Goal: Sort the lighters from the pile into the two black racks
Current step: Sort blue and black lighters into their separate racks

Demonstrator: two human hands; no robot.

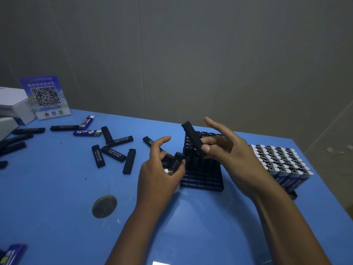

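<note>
On the blue tabletop (57, 197), near its far right corner, stand two racks side by side. The nearer black rack (202, 180) is partly filled with black lighters at its far rows, while its front cells show open. The second rack (292, 194) is almost hidden under a full block of blue lighters with silver tops (280, 161), standing upright just right of the first.

The right hand (231, 152) hovers over the black rack and pinches one black lighter (193, 137) between thumb and bent fingers; the lighter is tilted, its upper end leaning left and away, its lower end above the filled rows. The index finger sticks out straight.

The left hand (158, 175) sits just left of the rack, fingers curled round a small bunch of black lighters (172, 162), with the index finger lifted.

To the left the pile of loose lighters (114, 150) lies scattered flat: mostly black ones with white lettering, plus two blue ones (87, 129) farther back. A QR code sign (45, 96) and a white box (13, 104) stand at the far left edge, and a round grey disc (104, 206) lies near the left forearm.
</note>
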